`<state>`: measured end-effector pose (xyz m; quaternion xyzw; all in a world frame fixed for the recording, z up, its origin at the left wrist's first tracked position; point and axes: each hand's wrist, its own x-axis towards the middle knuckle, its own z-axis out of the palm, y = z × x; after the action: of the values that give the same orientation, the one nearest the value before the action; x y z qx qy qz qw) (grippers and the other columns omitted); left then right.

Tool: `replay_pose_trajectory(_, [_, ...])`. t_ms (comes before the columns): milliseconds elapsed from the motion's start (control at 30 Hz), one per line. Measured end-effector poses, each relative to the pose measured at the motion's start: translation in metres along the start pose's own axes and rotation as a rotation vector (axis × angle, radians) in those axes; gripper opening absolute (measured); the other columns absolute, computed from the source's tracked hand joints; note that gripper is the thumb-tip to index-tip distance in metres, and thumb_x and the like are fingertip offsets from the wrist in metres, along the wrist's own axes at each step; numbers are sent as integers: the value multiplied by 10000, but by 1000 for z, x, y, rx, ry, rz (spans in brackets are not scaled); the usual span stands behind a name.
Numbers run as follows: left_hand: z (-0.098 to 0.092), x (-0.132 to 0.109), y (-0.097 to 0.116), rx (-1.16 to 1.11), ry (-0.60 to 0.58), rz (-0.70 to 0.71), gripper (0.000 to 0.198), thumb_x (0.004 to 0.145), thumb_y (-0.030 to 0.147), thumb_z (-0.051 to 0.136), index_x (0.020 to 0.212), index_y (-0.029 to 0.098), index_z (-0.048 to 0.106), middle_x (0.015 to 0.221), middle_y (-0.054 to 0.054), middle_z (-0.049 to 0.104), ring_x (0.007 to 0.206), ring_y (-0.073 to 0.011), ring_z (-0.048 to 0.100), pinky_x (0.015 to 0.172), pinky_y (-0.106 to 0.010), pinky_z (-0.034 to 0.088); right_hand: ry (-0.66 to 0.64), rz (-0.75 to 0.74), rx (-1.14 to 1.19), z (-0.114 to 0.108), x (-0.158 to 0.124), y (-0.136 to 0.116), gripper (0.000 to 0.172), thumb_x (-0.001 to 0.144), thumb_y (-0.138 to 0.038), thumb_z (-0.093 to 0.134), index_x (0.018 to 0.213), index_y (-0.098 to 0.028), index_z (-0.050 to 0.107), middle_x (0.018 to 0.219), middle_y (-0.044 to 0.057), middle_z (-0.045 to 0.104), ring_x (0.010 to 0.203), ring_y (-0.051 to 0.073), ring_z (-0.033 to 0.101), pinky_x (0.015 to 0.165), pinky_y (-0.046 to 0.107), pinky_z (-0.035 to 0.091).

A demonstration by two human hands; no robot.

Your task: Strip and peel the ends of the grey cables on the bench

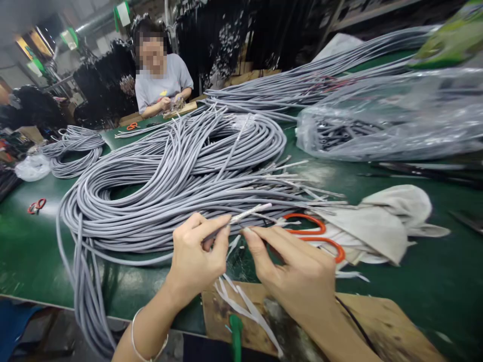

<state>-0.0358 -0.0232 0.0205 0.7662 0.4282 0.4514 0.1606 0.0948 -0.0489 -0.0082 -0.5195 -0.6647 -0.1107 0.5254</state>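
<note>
My left hand (199, 251) pinches a grey cable between thumb and forefinger. The cable's stripped end (247, 214) sticks out past the fingertips to the upper right, showing silvery braid and a pale tip. Close to its right, my right hand (298, 261) has thumb and forefinger pressed together; anything between them is too small to make out. Orange-handled scissors (307, 224) lie just behind my right hand, their blades hidden. Below both hands, thin white strips (249, 306) hang over a wooden board (377, 311). A large bundle of grey cables (169, 176) spreads out behind my hands.
A pale cloth (381, 216) lies right of the scissors. Beyond it rests a clear plastic bag (396, 120) with dark pieces inside. Red-handled scissors (36, 205) and a smaller cable coil (77, 156) are at left. Across the green table (30, 256) sits another person (164, 80).
</note>
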Motion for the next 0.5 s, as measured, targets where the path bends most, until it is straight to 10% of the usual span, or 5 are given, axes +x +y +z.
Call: replay_pose_trajectory(500, [5, -3, -3, -16, -8, 68, 203, 827, 144, 538, 927, 142, 715, 580, 33, 462, 450, -54, 375, 422, -179, 349, -98, 145, 50, -1, -1, 1, 251, 900, -251, 471, 704, -205, 621, 585, 4, 646, 469, 110, 563, 473, 231, 408])
